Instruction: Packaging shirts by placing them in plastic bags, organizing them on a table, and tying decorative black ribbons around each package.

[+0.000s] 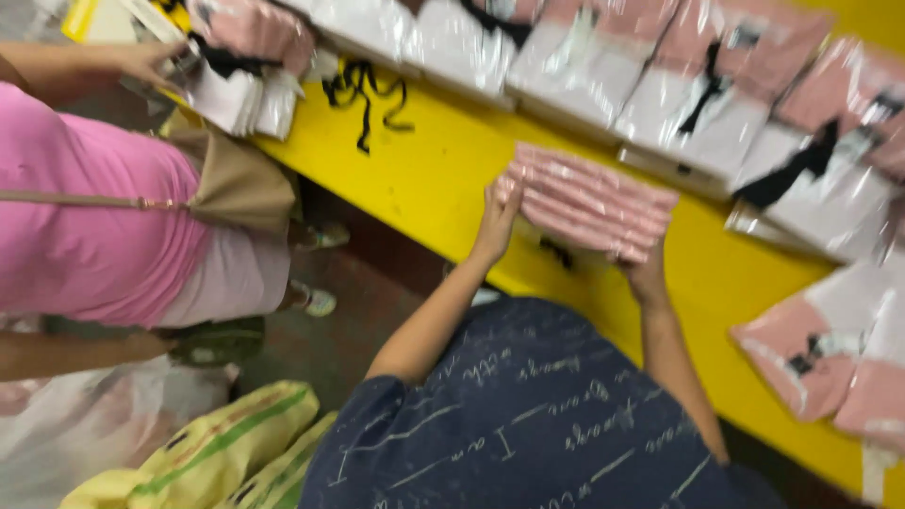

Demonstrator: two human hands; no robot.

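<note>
A stack of several pink folded garments in clear bags (589, 198) lies on the yellow table (434, 179), close to its near edge. My left hand (495, 212) presses against the stack's left end. My right hand (646, 269) grips its right near corner. Both hands hold the stack between them. My dark blue printed shirt fills the bottom of the view. The picture is motion-blurred.
Rows of bagged pink-and-white garments with black ribbons (698, 94) line the table's far side and right end. Loose black straps (363, 94) lie on the table. A person in a pink top (85, 226) with a tan bag stands at left, a hand (141, 61) on white packs. A yellow-green sack (217, 452) lies below.
</note>
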